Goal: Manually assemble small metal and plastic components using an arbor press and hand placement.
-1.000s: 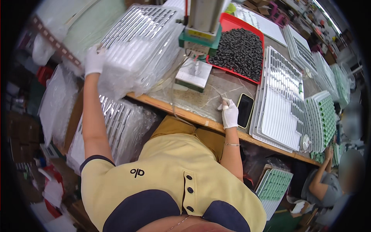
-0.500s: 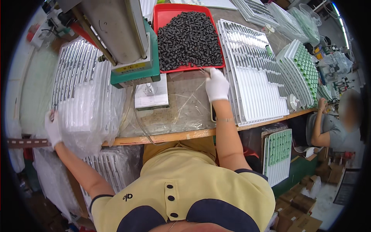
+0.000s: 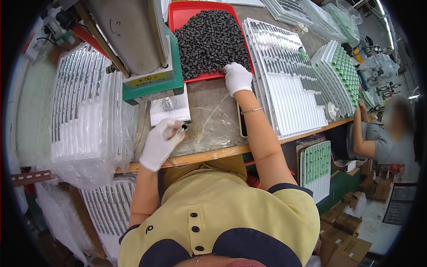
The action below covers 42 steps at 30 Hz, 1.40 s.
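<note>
My left hand [image 3: 161, 144], in a white glove, is closed on a short shiny metal tube [image 3: 183, 127], its dark open end facing up and right. It is just in front of the press base, above the front of the table. My right hand [image 3: 238, 78], also gloved, reaches the near right edge of a red tray [image 3: 175, 14] heaped with small black tubular plastic pieces [image 3: 212, 44]. Its fingertips are pinched together at the edge of the heap; what is between them, if anything, is too small to make out.
A green and grey press [image 3: 153, 86] stands over a metal base plate [image 3: 155, 113]. To the left is a plastic-wrapped rack of metal tubes [image 3: 78, 95]; to the right are stacked white racks [image 3: 291, 104]. A phone-like dark object [image 3: 242, 124] lies near my right wrist. A co-worker [image 3: 378, 138] sits far right.
My left hand has left the tube rack and moved right to the front of the press, now with a metal tube in it. My right hand has moved slightly up to the black pieces.
</note>
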Motion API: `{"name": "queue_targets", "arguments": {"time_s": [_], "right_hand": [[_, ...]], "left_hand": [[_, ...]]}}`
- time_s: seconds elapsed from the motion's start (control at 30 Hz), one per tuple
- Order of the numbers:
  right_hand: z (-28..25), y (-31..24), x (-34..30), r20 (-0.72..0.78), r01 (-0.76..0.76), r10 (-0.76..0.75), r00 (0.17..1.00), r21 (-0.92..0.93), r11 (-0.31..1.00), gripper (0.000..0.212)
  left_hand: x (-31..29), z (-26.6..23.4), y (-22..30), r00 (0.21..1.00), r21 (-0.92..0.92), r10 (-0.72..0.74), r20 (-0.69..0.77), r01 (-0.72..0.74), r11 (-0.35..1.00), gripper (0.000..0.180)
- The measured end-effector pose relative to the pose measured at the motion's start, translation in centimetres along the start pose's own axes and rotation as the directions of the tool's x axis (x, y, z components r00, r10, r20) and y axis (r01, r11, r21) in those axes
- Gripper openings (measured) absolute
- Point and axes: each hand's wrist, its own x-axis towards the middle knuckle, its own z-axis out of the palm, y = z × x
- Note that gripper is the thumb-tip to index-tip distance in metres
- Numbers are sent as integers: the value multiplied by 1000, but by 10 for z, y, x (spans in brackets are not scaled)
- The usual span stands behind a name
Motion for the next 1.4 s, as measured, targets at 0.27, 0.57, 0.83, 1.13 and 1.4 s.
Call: {"name": "queue_targets", "arguments": {"time_s": [0.27, 0.57, 0.83, 1.13, 1.4], "right_hand": [[-89, -5, -89, -107, 136, -88, 990, 623, 770, 11], [-123, 0, -120, 42, 271, -278, 960, 133, 954, 7], [-146, 67, -155, 10, -128, 137, 991, 413, 902, 14], [-127, 262, -142, -125, -793, 790, 600, 40, 608, 37], [-94, 323, -120, -37, -671, 696, 717, -307, 675, 37]], "left_hand": [[56, 42, -17, 948, 261, 299, -106, -264, 929, 19], [53, 82, -10, 781, 566, 624, 25, -526, 635, 19], [51, 75, -26, 988, 66, 138, 65, -143, 988, 15], [47, 68, -28, 980, -102, 191, 47, -186, 977, 26], [47, 78, -14, 932, 200, 362, -3, -354, 913, 24]]}}
